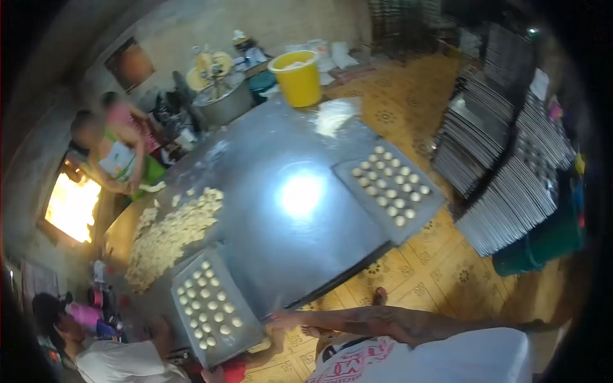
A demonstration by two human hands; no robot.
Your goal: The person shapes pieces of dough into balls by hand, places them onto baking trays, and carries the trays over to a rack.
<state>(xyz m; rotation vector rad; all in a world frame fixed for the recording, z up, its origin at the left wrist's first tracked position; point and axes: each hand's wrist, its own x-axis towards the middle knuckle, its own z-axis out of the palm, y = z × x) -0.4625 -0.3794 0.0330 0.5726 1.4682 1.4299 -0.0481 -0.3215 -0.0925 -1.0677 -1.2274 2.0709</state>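
My right hand point(286, 320) reaches in from the right, by the table's near edge and close to the corner of a tray point(246, 339) holding rows of small pale dough balls point(219, 316). Its fingers are too small and blurred to show what they grip, if anything. I cannot make out my left hand. A second tray point(357, 199) of dough balls lies on the right part of the grey table point(262, 255). Many flattened dough pieces point(175, 233) are heaped on the left part.
A co-worker in a white shirt point(121, 364) is at the lower left; two people stand at the far left near a bright fire point(71, 204). A yellow bucket point(300, 83) and flour point(333, 117) are beyond. Stacked metal trays point(504, 204) and a green bin point(543, 250) stand right.
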